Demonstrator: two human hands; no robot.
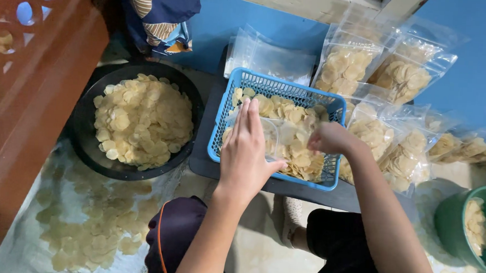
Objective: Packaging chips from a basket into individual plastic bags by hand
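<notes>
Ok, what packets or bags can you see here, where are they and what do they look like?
Filled bags: clear pouches of pale chips, leaning on the blue wall, right of the basket.
Empty bags: clear stack behind the basket.
Held bag: clear, between left hand and right hand.

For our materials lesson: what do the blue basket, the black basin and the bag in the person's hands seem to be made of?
Blue basket: probably moulded plastic, shown by its uniform colour and slotted lattice walls.
Black basin: likely plastic, smooth with a dull sheen, though the look leaves coated metal open.
Bag, between the left hand and right hand: thin clear glossy plastic film; chips show through.
</notes>
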